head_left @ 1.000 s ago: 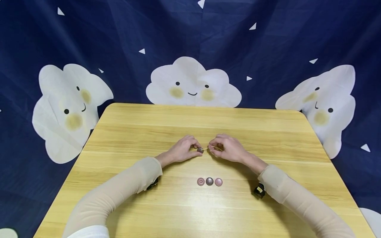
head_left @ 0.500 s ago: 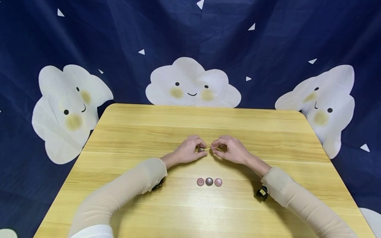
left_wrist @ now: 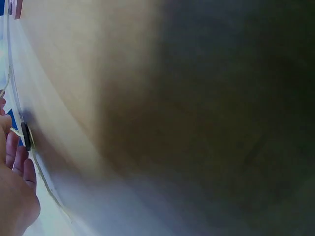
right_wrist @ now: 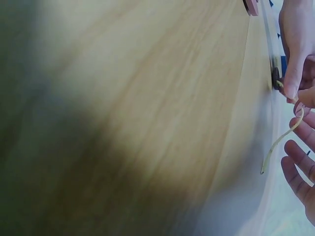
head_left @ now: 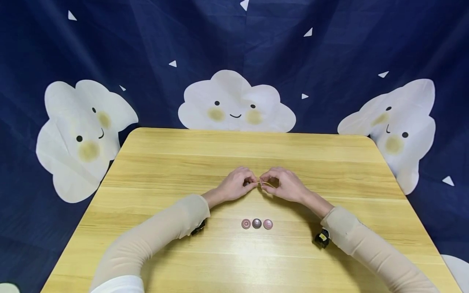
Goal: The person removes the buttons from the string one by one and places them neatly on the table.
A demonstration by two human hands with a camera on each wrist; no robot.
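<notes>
A yellow string runs between my two hands, and a dark button is threaded on it. With thumb and finger my left hand pinches the string just right of the button, which sits inside the curve of its fingers. My right hand pinches the string close to the left fingertips, its other fingers loosely bent. From it the string's free end hangs down in the right wrist view. The fingertips of both hands nearly meet.
Nearer the front of the wooden table lie a reddish button, a dark grey button and a pink button in a row. A dark blue curtain with white clouds hangs behind the table.
My left hand has moved right along the string, past the button, up to the right fingertips. The right hand has moved only slightly. The loose buttons lie as before.
</notes>
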